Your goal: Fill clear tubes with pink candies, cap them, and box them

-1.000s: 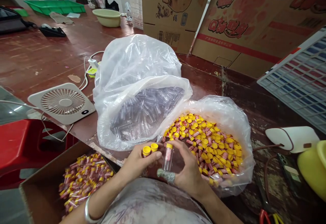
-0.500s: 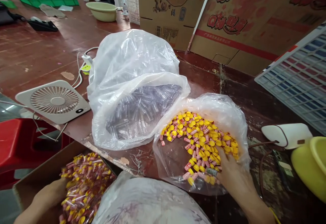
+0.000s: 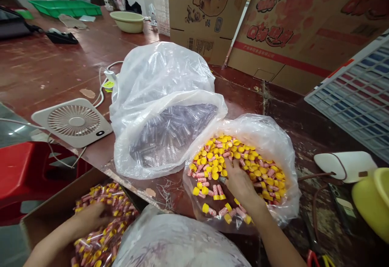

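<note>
My right hand [image 3: 240, 180] reaches into a clear plastic bag [image 3: 287, 145], its fingers stretched and partly sunk among small pink-patterned rolls with yellow caps [image 3: 217, 161]. A greyish band shows by its thumb. My left hand [image 3: 92, 218] is low over an open cardboard box [image 3: 45, 210], fingers stretched out, tips blurred. Under it lie many clear tubes with pink filling and yellow caps [image 3: 103, 242]. Between the hands and farther back, a large white plastic bag [image 3: 164, 64] lies with its mouth towards me, full of empty clear tubes [image 3: 170, 131].
A white fan [image 3: 75, 121] stands left, above a red stool [image 3: 33, 178]. Cardboard cartons [image 3: 279, 28] wall the back. At right are a white crate [image 3: 358, 92], a white corded device [image 3: 345, 165], a phone [image 3: 342, 204], a yellow tub [image 3: 370, 202] and red-yellow handles [image 3: 319, 259].
My right hand has moved left from the pile's right side to its middle, and capped rolls have spread leftward. My left hand has moved right, over the tubes. The view has shifted slightly.
</note>
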### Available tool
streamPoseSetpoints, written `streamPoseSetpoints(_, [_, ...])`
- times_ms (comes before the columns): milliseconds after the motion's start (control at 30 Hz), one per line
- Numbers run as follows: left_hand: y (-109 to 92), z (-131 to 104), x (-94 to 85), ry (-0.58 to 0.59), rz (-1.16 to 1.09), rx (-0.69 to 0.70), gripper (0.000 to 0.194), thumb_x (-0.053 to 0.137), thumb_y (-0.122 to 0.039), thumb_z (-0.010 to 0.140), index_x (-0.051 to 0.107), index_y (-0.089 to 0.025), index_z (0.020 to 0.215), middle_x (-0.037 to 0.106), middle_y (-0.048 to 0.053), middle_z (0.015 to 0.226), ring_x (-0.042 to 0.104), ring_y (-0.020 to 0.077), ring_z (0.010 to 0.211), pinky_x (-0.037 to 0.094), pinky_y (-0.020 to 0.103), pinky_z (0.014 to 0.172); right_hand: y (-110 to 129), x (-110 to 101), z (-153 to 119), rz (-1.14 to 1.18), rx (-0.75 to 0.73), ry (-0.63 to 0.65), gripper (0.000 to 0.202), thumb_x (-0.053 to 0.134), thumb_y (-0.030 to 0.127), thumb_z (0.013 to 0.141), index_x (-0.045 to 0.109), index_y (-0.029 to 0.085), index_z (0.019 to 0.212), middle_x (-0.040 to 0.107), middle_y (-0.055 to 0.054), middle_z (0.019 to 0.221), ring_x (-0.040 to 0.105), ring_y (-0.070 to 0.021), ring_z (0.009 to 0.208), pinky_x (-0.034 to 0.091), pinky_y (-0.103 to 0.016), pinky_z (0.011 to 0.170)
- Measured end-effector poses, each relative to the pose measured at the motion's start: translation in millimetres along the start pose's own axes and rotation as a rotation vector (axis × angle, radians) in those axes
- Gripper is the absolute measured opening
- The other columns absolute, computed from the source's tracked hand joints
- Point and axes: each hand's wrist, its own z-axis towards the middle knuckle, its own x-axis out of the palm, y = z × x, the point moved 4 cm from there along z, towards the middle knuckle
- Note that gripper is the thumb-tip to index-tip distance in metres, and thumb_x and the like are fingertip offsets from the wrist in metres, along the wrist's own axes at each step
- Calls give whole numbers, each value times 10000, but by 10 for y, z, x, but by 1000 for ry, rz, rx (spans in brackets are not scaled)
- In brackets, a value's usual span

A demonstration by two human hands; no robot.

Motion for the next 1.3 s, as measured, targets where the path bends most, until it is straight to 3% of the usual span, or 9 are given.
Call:
streamPoseSetpoints(67, [-583,-16,-247,70,-77,227,271,554,-421,832,734,-231,759,738,33,766,681,237,726,494,282,673,78,-8,79,12,-34,-11,720,571,-37,757,434,152,1438,576,-202,1265,719,-276,908,543,-337,756])
streamPoseSetpoints(200, [-1628,239,-776,-244,54,454,295,460,-319,962,736,-240,1031,717,63,930,665,217,843,488,275,761,44,-58,134,79,-109,-21,711,514,-55,734,480,161,1411,613,-168,1250,700,-269,983,546,-341,815])
streamPoseSetpoints(367, [-2249,1046,-921,-425,437,515,396,394,-56,928,676,-217,1153,604,113,1005,614,254,961,479,298,698,-247,-112,2,304,-147,-140,662,434,-91,717,596,226,1275,689,-99,1211,689,-232,1064,525,-350,938])
streamPoseSetpoints(500, [-2410,1379,-847,-400,425,566,284,448,-50,908,682,-192,987,583,116,1035,600,246,973,490,303,712,-475,-69,-184,557,16,-228,528,524,33,777,539,197,1278,743,-85,1049,730,-240,912,579,-374,833])
streamPoseSetpoints(667, [-2335,1079,-809,-430,102,561,163,547,-264,933,598,-182,1065,618,58,986,605,178,827,505,308,756,-319,-219,-349,970,-110,-242,255,619,245,876,652,237,1129,708,-67,1079,713,-209,925,596,-369,859])
streamPoseSetpoints(900, [-2413,385,-352,184,-1018,501,397,762,-367,795,627,-156,1103,715,79,1061,675,207,963,523,321,862,241,-489,-256,1205,-323,-298,295,687,230,872,651,263,1163,702,-35,1066,708,-170,951,596,-292,847])
streamPoseSetpoints(1033, [-2556,228,-219,274,-1136,532,300,740,-336,836,682,-147,1061,718,73,1045,663,190,956,504,296,885,419,-539,-242,1073,-462,-319,217,609,205,930,669,260,1131,732,-30,1078,715,-175,989,590,-311,892])
streamPoseSetpoints(1167, [-2640,231,-129,319,-1305,532,257,783,-332,802,659,-144,928,672,24,892,652,156,843,512,263,811,563,-594,-371,787,-666,-399,440,593,201,927,551,245,1363,668,-80,1294,610,-236,1230,503,-418,1065])
streamPoseSetpoints(1300, [-2754,251,14,468,-1515,513,278,769,-350,815,612,-159,941,668,31,875,685,168,763,551,328,798,681,-486,-449,592,-631,-551,649,601,161,864,391,198,1476,621,-137,1317,564,-289,1262,482,-505,1075])
